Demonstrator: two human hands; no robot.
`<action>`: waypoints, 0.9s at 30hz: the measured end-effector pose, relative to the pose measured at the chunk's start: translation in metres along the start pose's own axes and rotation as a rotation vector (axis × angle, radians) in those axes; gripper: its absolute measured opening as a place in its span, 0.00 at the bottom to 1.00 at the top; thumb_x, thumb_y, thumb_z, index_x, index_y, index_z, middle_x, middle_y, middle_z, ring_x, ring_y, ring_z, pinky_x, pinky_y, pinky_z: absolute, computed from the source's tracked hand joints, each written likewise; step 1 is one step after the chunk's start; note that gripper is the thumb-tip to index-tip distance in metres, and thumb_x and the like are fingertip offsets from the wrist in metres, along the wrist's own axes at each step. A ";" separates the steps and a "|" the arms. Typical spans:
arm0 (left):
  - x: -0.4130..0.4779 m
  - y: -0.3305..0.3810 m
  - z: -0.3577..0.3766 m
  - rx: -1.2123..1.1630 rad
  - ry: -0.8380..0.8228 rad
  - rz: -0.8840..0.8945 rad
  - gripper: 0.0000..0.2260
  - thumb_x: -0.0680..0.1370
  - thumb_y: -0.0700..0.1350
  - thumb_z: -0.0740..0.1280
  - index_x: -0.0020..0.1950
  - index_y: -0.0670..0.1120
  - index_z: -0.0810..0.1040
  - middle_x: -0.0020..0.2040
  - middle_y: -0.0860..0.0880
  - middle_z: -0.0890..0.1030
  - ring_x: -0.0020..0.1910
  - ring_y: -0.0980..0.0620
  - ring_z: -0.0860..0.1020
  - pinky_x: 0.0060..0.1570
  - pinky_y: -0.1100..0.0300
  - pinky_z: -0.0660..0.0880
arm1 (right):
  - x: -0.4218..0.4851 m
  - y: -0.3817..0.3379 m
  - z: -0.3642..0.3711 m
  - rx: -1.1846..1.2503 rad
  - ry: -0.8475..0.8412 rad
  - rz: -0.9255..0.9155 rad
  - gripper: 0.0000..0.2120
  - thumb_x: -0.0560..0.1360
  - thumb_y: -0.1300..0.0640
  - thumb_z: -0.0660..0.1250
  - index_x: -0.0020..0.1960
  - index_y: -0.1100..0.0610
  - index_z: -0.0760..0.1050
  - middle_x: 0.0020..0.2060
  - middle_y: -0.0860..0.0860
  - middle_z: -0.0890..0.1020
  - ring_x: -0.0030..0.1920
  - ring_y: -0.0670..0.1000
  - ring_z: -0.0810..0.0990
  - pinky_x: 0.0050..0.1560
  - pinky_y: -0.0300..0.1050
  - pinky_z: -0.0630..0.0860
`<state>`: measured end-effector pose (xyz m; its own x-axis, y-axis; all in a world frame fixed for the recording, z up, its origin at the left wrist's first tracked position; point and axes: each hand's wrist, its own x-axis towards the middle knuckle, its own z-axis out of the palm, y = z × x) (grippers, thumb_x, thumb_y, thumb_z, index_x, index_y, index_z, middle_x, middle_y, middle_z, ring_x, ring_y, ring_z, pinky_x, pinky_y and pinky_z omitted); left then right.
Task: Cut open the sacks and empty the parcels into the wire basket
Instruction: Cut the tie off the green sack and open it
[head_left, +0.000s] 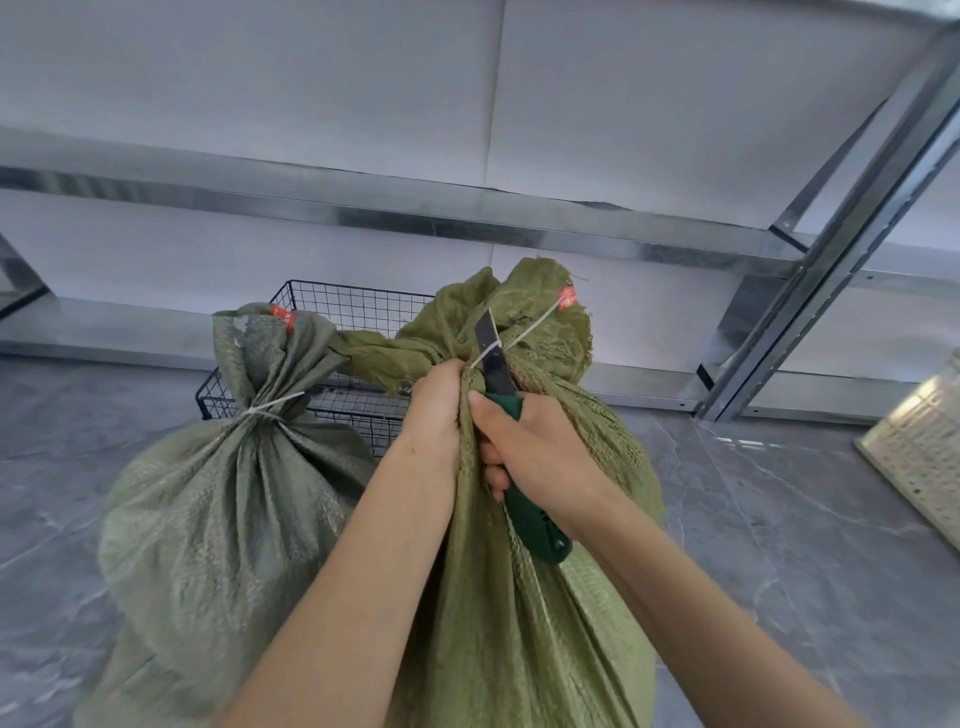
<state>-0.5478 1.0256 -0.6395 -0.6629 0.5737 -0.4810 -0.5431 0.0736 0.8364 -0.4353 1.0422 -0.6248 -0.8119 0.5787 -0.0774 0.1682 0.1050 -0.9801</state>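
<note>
Near sack (524, 571): tied, contents hidden.
Left grip (434, 410): closed on its neck.
Right grip (535, 447): clasps knife (511, 441), blade at tie (519, 338).
Second sack (228, 499): tied.
Wire basket (358, 312): behind sacks, contents unclear.

Both forearms (363, 545) bare, no sleeves, hands ungloved.

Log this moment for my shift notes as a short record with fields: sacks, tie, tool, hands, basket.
sacks: two green woven sacks, left sack and right sack, both tied shut
tie: white tie with a red tag on the right sack's neck
tool: green-handled knife, blade up against the tie
hands: left hand grips the right sack's neck; right hand holds the knife
basket: black wire basket behind the sacks, contents hidden
</note>
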 end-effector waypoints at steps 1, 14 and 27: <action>-0.001 0.001 -0.001 -0.007 0.029 0.000 0.09 0.74 0.43 0.63 0.49 0.39 0.77 0.41 0.41 0.76 0.34 0.47 0.74 0.34 0.57 0.72 | 0.000 0.002 0.001 0.008 0.010 -0.020 0.19 0.81 0.54 0.59 0.32 0.55 0.64 0.21 0.47 0.66 0.20 0.48 0.65 0.25 0.41 0.68; -0.041 -0.011 -0.003 -0.034 -0.115 0.142 0.23 0.82 0.50 0.52 0.31 0.42 0.71 0.18 0.45 0.69 0.15 0.50 0.66 0.21 0.65 0.67 | -0.004 0.012 0.009 0.151 0.186 -0.071 0.19 0.80 0.53 0.61 0.31 0.56 0.64 0.22 0.50 0.66 0.21 0.49 0.65 0.28 0.45 0.68; -0.020 0.003 0.000 -0.210 -0.049 0.084 0.17 0.76 0.42 0.62 0.63 0.36 0.73 0.45 0.40 0.80 0.35 0.46 0.80 0.24 0.62 0.75 | -0.028 -0.019 -0.055 -0.009 -0.129 0.101 0.10 0.79 0.56 0.64 0.42 0.62 0.74 0.30 0.57 0.81 0.22 0.49 0.69 0.25 0.41 0.71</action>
<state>-0.5361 1.0147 -0.6269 -0.6877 0.6097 -0.3942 -0.5856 -0.1449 0.7975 -0.3848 1.0685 -0.5936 -0.8556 0.4780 -0.1986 0.2571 0.0595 -0.9645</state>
